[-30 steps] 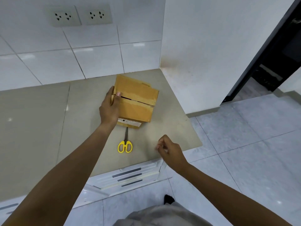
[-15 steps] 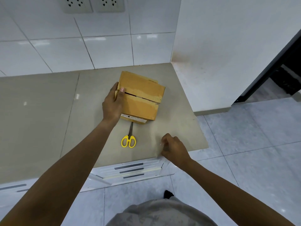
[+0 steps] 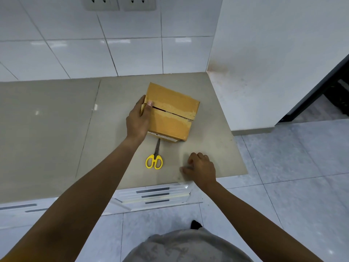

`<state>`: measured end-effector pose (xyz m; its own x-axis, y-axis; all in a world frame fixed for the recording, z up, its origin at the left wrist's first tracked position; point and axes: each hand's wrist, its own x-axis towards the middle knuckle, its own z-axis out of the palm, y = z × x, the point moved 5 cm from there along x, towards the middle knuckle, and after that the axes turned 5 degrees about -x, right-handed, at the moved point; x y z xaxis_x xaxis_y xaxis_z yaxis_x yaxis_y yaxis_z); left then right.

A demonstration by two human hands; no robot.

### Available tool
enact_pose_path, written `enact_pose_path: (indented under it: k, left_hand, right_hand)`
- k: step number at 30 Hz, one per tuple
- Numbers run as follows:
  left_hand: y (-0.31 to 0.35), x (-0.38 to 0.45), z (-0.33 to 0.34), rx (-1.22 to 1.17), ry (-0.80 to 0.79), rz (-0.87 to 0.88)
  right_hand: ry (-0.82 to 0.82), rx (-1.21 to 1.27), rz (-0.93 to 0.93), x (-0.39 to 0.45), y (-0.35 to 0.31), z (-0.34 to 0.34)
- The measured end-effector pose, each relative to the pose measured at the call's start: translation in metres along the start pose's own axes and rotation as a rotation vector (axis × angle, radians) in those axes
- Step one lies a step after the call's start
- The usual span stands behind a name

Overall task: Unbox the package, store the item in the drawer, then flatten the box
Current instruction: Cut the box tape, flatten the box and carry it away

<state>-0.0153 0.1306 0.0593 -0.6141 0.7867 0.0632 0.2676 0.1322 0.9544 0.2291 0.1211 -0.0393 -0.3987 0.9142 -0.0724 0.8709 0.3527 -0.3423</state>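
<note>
A brown cardboard box [image 3: 172,112] lies on the grey countertop [image 3: 62,129], its top flaps split by a dark slit along the taped seam. My left hand [image 3: 138,120] grips the box's left edge, thumb on top. Yellow-handled scissors [image 3: 154,157] lie just in front of the box, blades pointing toward it and partly under its label edge. My right hand [image 3: 201,168] rests on the counter near the front edge, right of the scissors, fingers curled and holding nothing. White drawers [image 3: 156,195] with dark handle slots sit below the counter front.
A white tiled wall with two power sockets [image 3: 120,2] backs the counter. A white side wall [image 3: 273,53] bounds it on the right, with a dark doorway [image 3: 328,87] beyond. Grey tiled floor [image 3: 292,176] lies right of and below the counter.
My right hand has come down from above the counter's front edge onto the countertop beside the scissors. The left hand keeps its hold on the box. The camera has tilted down.
</note>
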Motion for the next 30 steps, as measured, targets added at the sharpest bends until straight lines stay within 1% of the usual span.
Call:
enact_pose_path:
  k: [3,4,5,6,7,9,10,11,12,14,16,18,22,24,27,30]
  left_hand:
    - [0.0,-0.001,-0.001,-0.011,-0.006,-0.008]
    - [0.0,-0.001,-0.002,-0.012,-0.008,-0.013]
    - [-0.002,0.0,-0.003,-0.012,-0.014,-0.023]
    - [-0.004,-0.001,-0.003,-0.014,-0.028,-0.038]
    - [-0.006,-0.002,-0.003,-0.018,-0.049,-0.058]
    - [-0.011,-0.003,-0.002,-0.015,-0.081,-0.101]
    - [-0.013,-0.004,-0.001,-0.011,-0.079,-0.121]
    - [-0.015,-0.004,-0.001,-0.015,-0.068,-0.146]
    - [-0.018,-0.003,0.0,-0.031,-0.061,-0.186]
    - [-0.022,-0.003,0.004,-0.085,-0.099,-0.318]
    - [-0.026,-0.005,0.008,-0.161,-0.153,-0.486]
    - [-0.025,-0.006,0.007,-0.221,-0.155,-0.593]
    - [-0.025,0.002,0.0,-0.166,-0.138,-0.692]
    - [-0.027,0.004,-0.001,-0.14,-0.152,-0.759]
    - [-0.028,0.002,0.001,-0.117,-0.189,-0.798]
    - [-0.03,-0.001,0.002,-0.121,-0.232,-0.857]
  right_hand:
    - [-0.017,-0.084,0.049,0.005,-0.003,0.004]
    - [-0.016,-0.091,0.064,0.007,-0.005,0.003]
    - [0.013,-0.038,0.092,0.008,-0.006,-0.001]
    - [0.071,0.072,0.12,0.01,-0.006,-0.007]
    - [0.174,0.211,0.129,0.011,-0.007,-0.017]
    - [0.433,0.414,0.057,0.013,-0.014,-0.045]
    - [0.522,0.488,0.001,0.015,-0.019,-0.059]
    - [0.573,0.542,-0.05,0.02,-0.025,-0.07]
    - [0.588,0.575,-0.085,0.026,-0.031,-0.079]
    - [0.524,0.634,-0.08,0.042,-0.039,-0.087]
    - [0.385,0.72,-0.011,0.057,-0.042,-0.083]
    - [0.296,0.705,-0.003,0.067,-0.042,-0.079]
    - [0.244,0.564,-0.068,0.081,-0.04,-0.08]
    - [0.194,0.476,-0.069,0.091,-0.04,-0.082]
    - [0.094,0.338,-0.042,0.103,-0.042,-0.085]
    - [0.06,0.376,0.001,0.11,-0.045,-0.09]
